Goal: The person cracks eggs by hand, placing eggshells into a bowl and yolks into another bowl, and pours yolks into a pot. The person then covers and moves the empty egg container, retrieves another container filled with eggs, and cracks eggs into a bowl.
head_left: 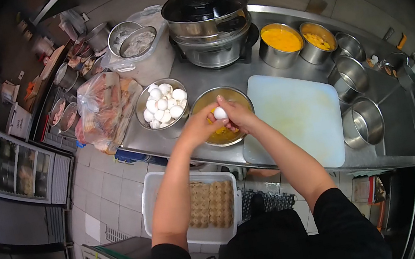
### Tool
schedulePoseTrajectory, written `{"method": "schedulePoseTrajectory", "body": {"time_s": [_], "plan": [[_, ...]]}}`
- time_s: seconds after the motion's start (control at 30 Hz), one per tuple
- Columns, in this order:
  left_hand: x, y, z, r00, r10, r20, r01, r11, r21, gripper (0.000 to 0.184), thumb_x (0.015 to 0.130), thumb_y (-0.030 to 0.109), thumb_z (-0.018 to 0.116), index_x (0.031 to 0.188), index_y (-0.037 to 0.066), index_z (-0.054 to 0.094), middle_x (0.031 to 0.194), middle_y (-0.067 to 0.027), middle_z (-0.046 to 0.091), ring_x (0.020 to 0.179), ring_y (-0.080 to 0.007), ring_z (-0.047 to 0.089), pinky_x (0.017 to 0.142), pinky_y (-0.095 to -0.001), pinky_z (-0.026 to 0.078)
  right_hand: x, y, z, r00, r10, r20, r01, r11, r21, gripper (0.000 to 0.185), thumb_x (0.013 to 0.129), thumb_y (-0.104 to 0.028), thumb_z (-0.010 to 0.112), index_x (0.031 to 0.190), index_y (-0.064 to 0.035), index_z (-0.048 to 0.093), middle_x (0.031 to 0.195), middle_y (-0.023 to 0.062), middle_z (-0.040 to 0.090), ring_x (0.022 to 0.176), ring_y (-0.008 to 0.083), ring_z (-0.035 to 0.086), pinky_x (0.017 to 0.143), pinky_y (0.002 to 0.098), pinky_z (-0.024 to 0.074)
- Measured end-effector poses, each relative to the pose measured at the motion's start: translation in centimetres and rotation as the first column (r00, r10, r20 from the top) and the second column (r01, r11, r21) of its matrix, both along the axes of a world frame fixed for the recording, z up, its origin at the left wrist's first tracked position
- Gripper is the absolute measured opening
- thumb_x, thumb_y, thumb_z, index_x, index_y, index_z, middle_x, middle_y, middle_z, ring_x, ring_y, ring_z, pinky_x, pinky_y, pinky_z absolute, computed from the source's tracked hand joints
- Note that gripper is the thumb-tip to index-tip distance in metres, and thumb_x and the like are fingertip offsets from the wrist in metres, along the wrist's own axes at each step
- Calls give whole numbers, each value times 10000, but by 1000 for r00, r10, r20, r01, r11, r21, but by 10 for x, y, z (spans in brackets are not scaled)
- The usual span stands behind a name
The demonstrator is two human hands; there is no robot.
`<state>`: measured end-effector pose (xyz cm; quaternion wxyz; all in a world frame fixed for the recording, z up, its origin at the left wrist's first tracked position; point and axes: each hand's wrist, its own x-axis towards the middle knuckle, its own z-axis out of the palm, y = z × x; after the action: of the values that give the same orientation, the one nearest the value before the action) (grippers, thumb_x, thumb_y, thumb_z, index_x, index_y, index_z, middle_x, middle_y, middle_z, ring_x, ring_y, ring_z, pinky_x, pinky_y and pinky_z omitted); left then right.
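Observation:
Over a metal bowl (248, 102) of yellow egg (221, 137), my two hands meet around a white egg (220, 112). My left hand (200, 127) grips it from the left, its fingertips at the shell. On the other side, my right hand (238, 115) has its fingers closed about the same egg. Whether the shell is cracked is hidden by the fingers. Left of my hands stands a metal bowl (143, 119) piled with white eggs or eggshells (161, 105); I cannot tell if they are whole.
A white cutting board (298, 114) lies to the right. Behind it stand two pots of yellow egg (282, 39). Several metal pots (362, 121) line the right side. A large steamer (209, 25) is at the back. Below, a white bin (152, 185) holds egg trays (210, 204).

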<state>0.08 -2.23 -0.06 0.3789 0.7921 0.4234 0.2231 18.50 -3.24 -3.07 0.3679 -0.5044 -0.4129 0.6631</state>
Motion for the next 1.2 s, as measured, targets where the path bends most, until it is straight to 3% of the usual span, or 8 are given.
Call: {"method": "schedulePoseTrajectory", "body": {"time_s": [0.23,0.43,0.63,0.77,0.83,0.9,1.03,1.2], "plan": [[8,-2,-9,995,46,86,-42,998,-51,453,837,151,738,1261,76,599,773,-34,584,683,-129,547,658,-279,464,4,13,-22,740,-243,628,-241,775,584,545,1016,-541,426,1130,-53,639,946,162,697,890,347,666,772,432,510],[8,4,-11,992,34,119,-61,970,235,496,791,65,730,1269,79,598,914,-44,591,704,-119,528,655,-264,463,1,-3,36,531,-214,820,-348,827,441,494,995,-505,467,1117,-73,673,1075,198,693,1037,397,634,875,480,488],[-24,1,31,967,192,168,-241,903,356,523,770,40,714,1277,70,594,1041,-65,613,729,-155,550,685,-277,484,-41,19,50,821,-304,484,-188,656,731,521,964,-512,537,1218,-70,644,1195,239,648,1109,401,614,928,464,480],[-89,25,39,948,306,88,-315,860,401,619,780,81,738,1371,117,560,1166,-114,614,754,-204,584,726,-329,515,-92,60,63,873,-151,465,-225,721,656,589,956,-528,542,1311,-60,590,1274,262,606,1182,401,581,984,455,459],[-128,22,42,911,407,71,-402,836,374,611,784,89,746,1368,101,563,1153,-116,627,779,-204,590,733,-322,513,-113,70,61,667,-427,611,-179,703,688,591,947,-504,580,1347,-69,572,1293,244,609,1180,389,596,986,398,475],[-177,3,38,850,511,129,-514,748,421,570,814,105,742,1356,81,568,1119,-93,648,786,-171,599,736,-299,509,-112,60,51,841,-360,403,-30,714,699,587,972,-475,551,1369,-43,535,1286,239,617,1190,364,598,1004,423,459],[-286,-74,-25,727,644,238,-680,723,124,494,861,137,719,1327,55,576,1045,-64,666,770,-134,600,718,-286,506,-131,-39,1,979,-199,48,139,818,558,364,985,-302,595,1230,-34,625,1074,149,716,996,222,687,869,338,520],[-376,-161,-216,808,522,-274,-581,627,-518,340,911,241,650,1204,71,627,938,-57,691,791,-149,643,707,-301,506,-223,-146,-172,887,239,394,-338,919,203,261,956,-277,598,1167,-133,652,1002,97,706,918,265,680,817,376,530]]}}
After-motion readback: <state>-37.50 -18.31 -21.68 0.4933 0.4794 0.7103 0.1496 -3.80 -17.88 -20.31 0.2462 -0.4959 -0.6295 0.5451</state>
